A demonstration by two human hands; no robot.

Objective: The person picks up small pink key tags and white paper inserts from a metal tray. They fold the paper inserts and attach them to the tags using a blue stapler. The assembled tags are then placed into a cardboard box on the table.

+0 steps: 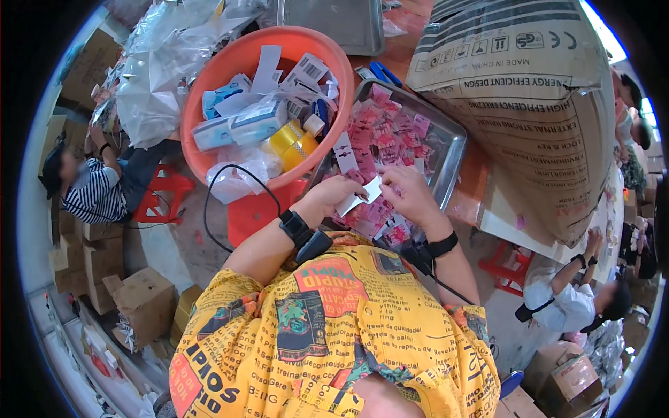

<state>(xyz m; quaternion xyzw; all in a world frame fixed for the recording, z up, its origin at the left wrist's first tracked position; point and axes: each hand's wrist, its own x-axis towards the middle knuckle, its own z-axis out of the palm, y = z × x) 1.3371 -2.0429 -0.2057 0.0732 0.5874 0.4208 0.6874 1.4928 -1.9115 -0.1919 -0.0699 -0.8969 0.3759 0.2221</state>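
Observation:
A small white card (360,196) is held between both hands, close in front of my body. My left hand (330,196) has its fingers closed on the card's left part. My right hand (406,192) pinches the card's right upper corner. A small dark piece shows by the left fingertips, too small to name. Below and behind the hands is a metal tray (454,155) with many small pink-printed cards or packets (387,129). A white strip with dark marks (344,152) lies at the tray's left side, just beyond my left hand.
An orange basin (193,132) at the far left holds tissue packs (258,124), yellow tape rolls (293,143) and white cards. A large carton (509,90) stands to the right. Another metal tray (334,24) lies at the back. Two seated people (94,188) (578,299) are at the sides.

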